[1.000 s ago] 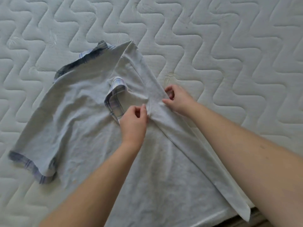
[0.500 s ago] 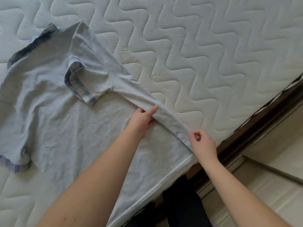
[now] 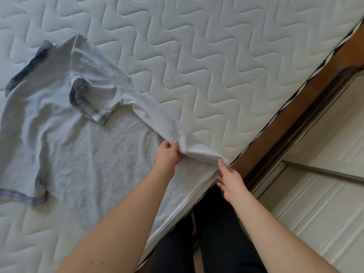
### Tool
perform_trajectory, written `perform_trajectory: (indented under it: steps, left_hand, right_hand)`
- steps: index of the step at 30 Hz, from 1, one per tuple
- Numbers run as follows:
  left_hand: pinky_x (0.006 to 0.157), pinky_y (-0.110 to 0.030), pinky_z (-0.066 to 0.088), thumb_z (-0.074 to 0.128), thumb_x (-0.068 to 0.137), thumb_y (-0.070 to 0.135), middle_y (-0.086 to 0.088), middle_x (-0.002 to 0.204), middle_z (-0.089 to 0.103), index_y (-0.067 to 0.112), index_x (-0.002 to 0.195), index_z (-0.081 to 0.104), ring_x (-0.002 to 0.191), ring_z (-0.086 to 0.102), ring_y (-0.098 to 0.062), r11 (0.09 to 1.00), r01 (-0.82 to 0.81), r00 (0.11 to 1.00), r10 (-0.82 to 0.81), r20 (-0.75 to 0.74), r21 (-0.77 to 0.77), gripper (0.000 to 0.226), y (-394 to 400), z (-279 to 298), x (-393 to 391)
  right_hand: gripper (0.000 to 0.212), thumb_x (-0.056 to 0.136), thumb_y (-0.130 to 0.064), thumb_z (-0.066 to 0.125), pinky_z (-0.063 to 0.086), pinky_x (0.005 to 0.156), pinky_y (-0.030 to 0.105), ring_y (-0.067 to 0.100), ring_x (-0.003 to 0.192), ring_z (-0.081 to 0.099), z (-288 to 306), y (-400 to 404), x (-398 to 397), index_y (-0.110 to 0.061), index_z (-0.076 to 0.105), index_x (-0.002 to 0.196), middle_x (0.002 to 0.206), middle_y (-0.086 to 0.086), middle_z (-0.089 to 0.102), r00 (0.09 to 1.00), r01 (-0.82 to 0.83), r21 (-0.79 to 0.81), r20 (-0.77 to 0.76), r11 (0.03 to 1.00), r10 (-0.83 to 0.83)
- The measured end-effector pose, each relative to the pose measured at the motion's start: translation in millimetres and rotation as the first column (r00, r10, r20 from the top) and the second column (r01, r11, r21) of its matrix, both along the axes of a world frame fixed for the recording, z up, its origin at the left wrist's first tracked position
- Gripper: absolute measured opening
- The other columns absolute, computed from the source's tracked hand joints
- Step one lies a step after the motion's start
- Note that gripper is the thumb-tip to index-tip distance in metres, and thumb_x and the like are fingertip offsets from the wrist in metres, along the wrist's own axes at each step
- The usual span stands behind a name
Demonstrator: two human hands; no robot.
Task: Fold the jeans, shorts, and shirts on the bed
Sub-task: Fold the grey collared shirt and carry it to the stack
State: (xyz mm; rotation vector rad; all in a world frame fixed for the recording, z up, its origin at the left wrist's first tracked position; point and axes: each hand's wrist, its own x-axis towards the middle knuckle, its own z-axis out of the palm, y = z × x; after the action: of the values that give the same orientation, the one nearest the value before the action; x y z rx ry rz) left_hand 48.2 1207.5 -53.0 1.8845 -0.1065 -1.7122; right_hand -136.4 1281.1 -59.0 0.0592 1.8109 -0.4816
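A light grey T-shirt [image 3: 78,154] with plaid-trimmed sleeves and collar lies spread on the white quilted mattress [image 3: 216,66]. Its right side is folded inward as a long flap [image 3: 155,113] running down to the hem at the bed's edge, with one sleeve [image 3: 88,103] turned over onto the body. My left hand [image 3: 169,156] pinches the flap's inner edge near the hem, thumb on top. My right hand [image 3: 230,180] has straight fingers, its index fingertip touching the flap's hem corner at the mattress edge.
The mattress edge runs diagonally from upper right to bottom centre, with the brown wooden bed frame [image 3: 295,107] beside it. A pale floor [image 3: 325,203] lies to the right. My dark-trousered legs [image 3: 216,233] stand against the bed.
Both hands slid down the folded flap from the sleeve area to the hem. My right hand, which pinched the hem corner, now has straight fingers. The view shifted right.
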Motion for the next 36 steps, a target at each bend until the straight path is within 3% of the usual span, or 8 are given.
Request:
perform_trajectory:
  steps: [4, 7, 12, 15, 24, 29, 33, 36]
  left_hand:
    - [0.056, -0.030, 0.058, 0.045, 0.103, 0.028, -0.005, 0.088, 0.072, 0.022, 0.102, 0.058, 0.061, 0.071, -0.019, 1.000, 0.010, 1.000, -0.010, 0.014, 0.018, 0.014, 11, -4, 7]
    - [0.057, -0.033, 0.059, 0.046, 0.103, 0.030, -0.003, 0.067, 0.062, 0.016, 0.102, 0.058, 0.042, 0.055, -0.013, 0.999, 0.043, 0.997, -0.044, 0.061, 0.017, 0.018, 19, -13, 8]
    - [0.083, -0.036, 0.057, 0.067, 0.091, 0.027, -0.005, 0.088, 0.067, 0.009, 0.101, 0.064, 0.078, 0.065, -0.019, 0.984, 0.176, 0.979, -0.178, 0.102, 0.028, 0.021, 32, -24, 2]
    - [0.078, -0.033, 0.059, 0.067, 0.091, 0.020, -0.011, 0.091, 0.065, 0.010, 0.100, 0.060, 0.088, 0.069, -0.025, 0.988, 0.152, 0.984, -0.153, 0.088, 0.015, 0.015, 36, -28, 2]
    - [0.062, -0.025, 0.057, 0.067, 0.089, 0.022, -0.004, 0.079, 0.068, 0.014, 0.095, 0.063, 0.064, 0.068, -0.012, 0.950, 0.307, 0.917, -0.310, 0.253, 0.050, 0.011, 43, -36, 11]
    - [0.079, -0.031, 0.057, 0.068, 0.088, 0.036, 0.001, 0.091, 0.068, 0.024, 0.093, 0.057, 0.082, 0.070, -0.015, 0.984, 0.169, 0.923, -0.140, 0.360, -0.052, 0.017, 14, -37, 35]
    - [0.087, -0.033, 0.057, 0.067, 0.092, 0.030, -0.007, 0.109, 0.065, 0.009, 0.118, 0.056, 0.097, 0.069, -0.019, 0.991, -0.097, 0.969, 0.116, 0.220, -0.095, 0.035, -20, -39, 55]
    - [0.080, -0.030, 0.059, 0.070, 0.090, 0.022, -0.007, 0.110, 0.066, 0.010, 0.109, 0.059, 0.098, 0.068, -0.020, 0.979, -0.170, 0.967, 0.188, 0.174, -0.116, 0.025, -40, -39, 70]
  right_hand:
    - [0.058, 0.077, -0.062, 0.070, 0.048, 0.096, 0.040, 0.017, 0.107, 0.058, -1, 8, 0, -0.023, 0.060, 0.118, 0.114, -0.004, 0.063, 0.979, -0.181, -0.023, -0.098, 0.983, 0.178]
    - [0.055, 0.075, -0.067, 0.067, 0.048, 0.087, 0.036, 0.015, 0.107, 0.060, 3, 13, 0, -0.025, 0.064, 0.110, 0.112, -0.006, 0.066, 0.980, -0.196, -0.001, -0.033, 0.981, 0.195]
    - [0.035, 0.086, -0.049, 0.068, 0.043, 0.088, 0.035, 0.013, 0.106, 0.063, -1, 17, 4, -0.025, 0.064, 0.111, 0.111, -0.005, 0.071, 0.970, -0.105, 0.032, 0.224, 0.994, 0.095]
    - [0.027, 0.092, -0.026, 0.067, 0.046, 0.091, 0.034, 0.017, 0.103, 0.065, -8, 22, 8, -0.016, 0.063, 0.117, 0.110, 0.002, 0.072, 0.964, 0.035, 0.019, 0.263, 0.999, -0.039]
    - [0.034, 0.091, -0.020, 0.069, 0.052, 0.080, 0.029, 0.013, 0.097, 0.065, -18, 39, 7, -0.010, 0.058, 0.121, 0.111, 0.004, 0.068, 0.993, -0.091, -0.055, -0.077, 0.994, 0.087]
    - [0.030, 0.086, -0.044, 0.070, 0.055, 0.088, 0.043, 0.018, 0.092, 0.067, -21, 33, 12, -0.018, 0.064, 0.098, 0.097, -0.002, 0.070, 0.936, -0.323, -0.034, -0.160, 0.946, 0.314]
    - [0.017, 0.087, -0.040, 0.070, 0.055, 0.083, 0.038, 0.016, 0.089, 0.067, -21, 35, 13, -0.024, 0.065, 0.093, 0.096, -0.006, 0.070, 0.907, -0.417, -0.050, -0.083, 0.908, 0.412]
    - [0.018, 0.089, -0.034, 0.070, 0.054, 0.073, 0.033, 0.015, 0.076, 0.070, -24, 34, 8, -0.016, 0.067, 0.086, 0.086, 0.001, 0.073, 0.858, -0.490, -0.019, -0.186, 0.871, 0.479]
